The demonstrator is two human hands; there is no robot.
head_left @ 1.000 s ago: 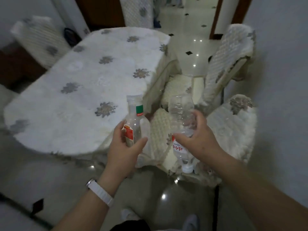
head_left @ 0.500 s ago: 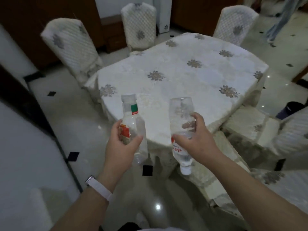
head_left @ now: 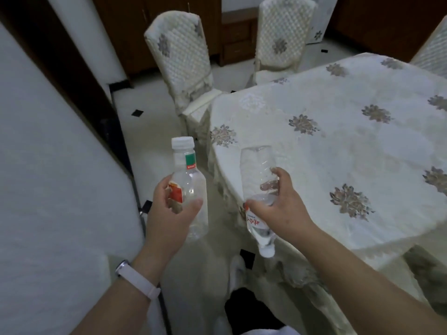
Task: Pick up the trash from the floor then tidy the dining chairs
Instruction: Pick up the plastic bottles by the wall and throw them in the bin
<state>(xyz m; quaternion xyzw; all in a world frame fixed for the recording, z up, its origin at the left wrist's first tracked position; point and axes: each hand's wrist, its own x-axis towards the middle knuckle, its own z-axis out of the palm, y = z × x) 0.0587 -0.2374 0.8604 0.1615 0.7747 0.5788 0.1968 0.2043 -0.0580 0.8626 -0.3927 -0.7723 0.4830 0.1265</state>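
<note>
Presently held: two items of trash, both clear plastic bottles, both off the floor (head_left: 154,105)

Item one: upright bottle (head_left: 191,180), white cap at the top, green and red labels, in the left hand (head_left: 169,213). Grip clamped round its lower body, thumb across the front, fingers behind.

Item two: inverted bottle (head_left: 256,165), white cap pointing down, red-lettered label, in the right hand (head_left: 278,209). Grip clamped round its middle, fingertips showing through the plastic.

The two bottles are apart from each other, near the left corner of the tabletop (head_left: 338,153); the inverted one sits in front of the cloth's edge. Left wrist: pale wristband (head_left: 137,281).

Surface: tabletop fills the right half of the view, under a cream cloth with grey-brown flower motifs spaced across it. The cloth hangs over the edge in a scalloped hem toward the floor.

Seating: near chair (head_left: 180,56), quilted cream cover with the same motif, at the tabletop's far-left corner; whether its seat touches the cloth or stands just beside it, cannot tell. Second chair (head_left: 283,37), further back, seat against the cloth. Third chair (head_left: 433,52), only a strip of its back at the right edge.

Room: pale glossy floor tiles with small black diamond insets (head_left: 137,113). White wall (head_left: 48,189) at left with dark trim along its base. Dark wooden cabinets (head_left: 157,25) along the back, and a low drawer unit (head_left: 238,39) between the two chair backs. One pale shoe (head_left: 237,269) on the floor between the forearms
</note>
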